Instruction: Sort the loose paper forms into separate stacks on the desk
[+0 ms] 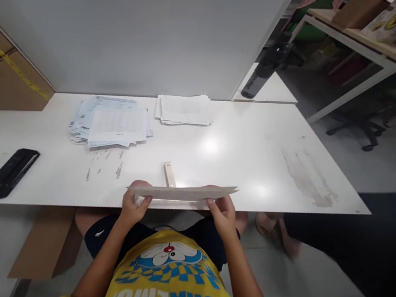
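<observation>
Near the front edge of the table, I hold folded or layered white paper (180, 193), seen almost edge-on, between both hands. My left hand (134, 206) pinches its left end, thumb on the near side and fingers behind. The right end is gripped the same way by my right hand (223, 214). Just behind the paper lies a slim cream-white object (170, 174), perhaps a stapler, its near end partly covered. The paper hides its own printed side, if any.
Loose printed sheets (118, 125) lie in an untidy pile at back left, beside a neater paper stack (185, 109). A black flat object (10, 173) rests at left, near a cardboard box (9, 73). A dark bottle (262, 71) stands back right. Another person's leg (362, 235) is at right.
</observation>
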The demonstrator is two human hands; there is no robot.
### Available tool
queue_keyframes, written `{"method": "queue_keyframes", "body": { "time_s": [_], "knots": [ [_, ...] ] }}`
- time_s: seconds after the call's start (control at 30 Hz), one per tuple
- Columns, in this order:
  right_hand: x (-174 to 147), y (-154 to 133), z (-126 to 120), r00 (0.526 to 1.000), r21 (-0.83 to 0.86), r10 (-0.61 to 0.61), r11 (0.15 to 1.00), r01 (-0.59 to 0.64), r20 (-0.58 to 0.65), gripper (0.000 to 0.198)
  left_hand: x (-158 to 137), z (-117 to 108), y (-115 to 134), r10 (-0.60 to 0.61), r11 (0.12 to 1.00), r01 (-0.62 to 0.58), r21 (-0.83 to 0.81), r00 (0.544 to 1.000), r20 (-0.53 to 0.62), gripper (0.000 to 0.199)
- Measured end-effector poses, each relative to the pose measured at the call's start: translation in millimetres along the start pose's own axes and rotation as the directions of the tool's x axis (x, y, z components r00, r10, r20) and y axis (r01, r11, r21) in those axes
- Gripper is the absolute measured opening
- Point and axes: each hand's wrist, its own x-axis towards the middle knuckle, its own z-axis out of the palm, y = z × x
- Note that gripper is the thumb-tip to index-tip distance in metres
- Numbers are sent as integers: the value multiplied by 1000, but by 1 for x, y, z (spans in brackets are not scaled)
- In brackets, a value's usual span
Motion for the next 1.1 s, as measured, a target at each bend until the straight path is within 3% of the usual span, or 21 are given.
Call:
{"method": "queue_keyframes", "body": {
  "time_s": [0.1,0.2,0.3,0.4,0.5,0.63,0.83,0.97,1.1],
  "knots": [
    [3,2,-7,998,-26,-20,999,22,62,39,-5,3,-6,-101,993,97,-68,993,-57,39],
    [10,-1,-9,992,-96,-8,995,20,124,35,-8,4,-9,-197,979,196,-50,980,-11,46],
    [14,-5,-9,993,-240,17,971,13,120,31,-5,5,-3,-214,974,215,-71,977,18,42],
    [11,-11,-12,980,-370,104,928,-35,169,32,2,3,8,-224,966,217,-144,974,-35,41],
    [1,-17,-19,942,-364,233,921,-136,239,33,8,-4,14,-264,947,251,-199,963,-46,45],
    [-15,-17,-32,843,-327,425,889,-320,331,33,13,-12,15,-325,943,332,-21,934,147,46],
    [-25,-8,-59,703,-283,640,768,-574,310,43,20,-7,20,-190,979,163,124,948,257,23],
    [-26,-15,-79,653,-256,714,700,-667,253,44,21,-2,24,-73,977,-20,213,906,418,20],
    [-23,-23,-95,607,-263,768,641,-721,207,42,18,9,25,-57,891,-172,420,876,480,16]
  ]
}}
